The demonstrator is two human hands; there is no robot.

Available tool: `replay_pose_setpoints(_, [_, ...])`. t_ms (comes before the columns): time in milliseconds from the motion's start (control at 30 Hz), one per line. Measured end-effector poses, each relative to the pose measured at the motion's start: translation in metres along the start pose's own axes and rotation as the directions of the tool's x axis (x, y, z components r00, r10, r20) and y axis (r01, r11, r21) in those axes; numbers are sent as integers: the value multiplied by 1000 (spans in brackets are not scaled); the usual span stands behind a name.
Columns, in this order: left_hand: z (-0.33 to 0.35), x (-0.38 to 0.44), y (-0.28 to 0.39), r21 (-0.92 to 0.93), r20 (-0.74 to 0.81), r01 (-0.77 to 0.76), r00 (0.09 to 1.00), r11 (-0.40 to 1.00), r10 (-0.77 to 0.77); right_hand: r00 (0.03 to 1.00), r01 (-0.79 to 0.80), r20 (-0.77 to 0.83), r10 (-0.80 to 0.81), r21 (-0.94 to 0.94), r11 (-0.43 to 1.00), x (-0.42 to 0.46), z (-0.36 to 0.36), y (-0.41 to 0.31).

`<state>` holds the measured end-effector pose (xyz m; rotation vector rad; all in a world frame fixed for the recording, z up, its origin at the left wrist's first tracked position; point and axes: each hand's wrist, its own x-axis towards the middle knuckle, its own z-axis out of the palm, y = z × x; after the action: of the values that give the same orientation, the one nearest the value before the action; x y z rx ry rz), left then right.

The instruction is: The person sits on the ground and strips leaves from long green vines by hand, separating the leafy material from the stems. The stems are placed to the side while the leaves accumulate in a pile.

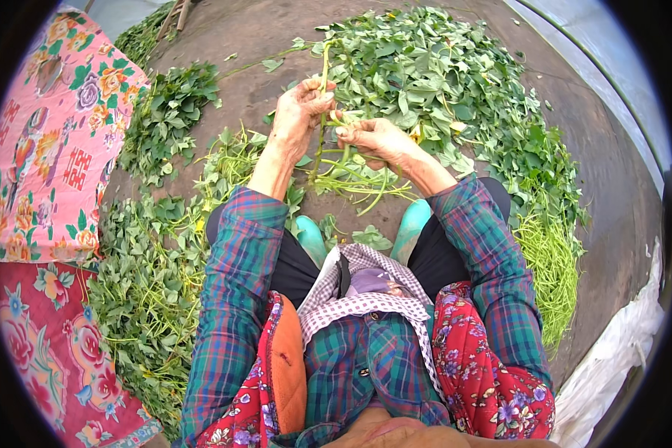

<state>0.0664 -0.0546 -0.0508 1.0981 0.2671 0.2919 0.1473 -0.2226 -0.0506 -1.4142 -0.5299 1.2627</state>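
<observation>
My left hand (302, 115) pinches a green vine stem (320, 143) that stands nearly upright between thumb and fingers. Its paler upper end rises above the knuckles. Close beside it, my right hand (378, 143) is closed on a few thin leaf stalks (344, 157), with a small pale piece near the thumb tip. Whether these stalks are still joined to the vine cannot be seen. Below both hands, loose green stalks (364, 187) lie spread over the ground between my turquoise boots (413, 221). Beyond them rises a big heap of leafy vines (425, 73).
A pile of bare light-green stalks (549, 280) lies to the right. More leafy vines (145, 291) cover the ground at left, beside a pink floral cloth (50, 145) and a red floral cloth (56, 347). White plastic sheeting (610, 353) lies at lower right.
</observation>
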Motion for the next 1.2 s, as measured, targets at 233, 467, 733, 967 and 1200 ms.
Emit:
replay_pose_setpoints(233, [-3,0,-20,258,-64,43,998,965,-28,987,94,-135,-87,49,994,0,0,-9])
replay_pose_setpoints(467, [-3,-2,-28,283,-9,-31,999,959,35,831,277,-93,-548,-786,553,4,-19,-12])
replay_pose_setpoints(733, [-1,-3,-29,192,159,30,985,981,-62,750,263,-11,-661,-912,314,28,-43,12])
replay_pose_setpoints(967, [2,-10,-16,106,137,0,990,994,-15,790,-140,-196,-581,-980,140,30,-85,27])
replay_pose_setpoints(1200, [-16,3,-22,31,-162,27,986,999,-21,608,502,-646,-462,-139,854,-21,-65,-39])
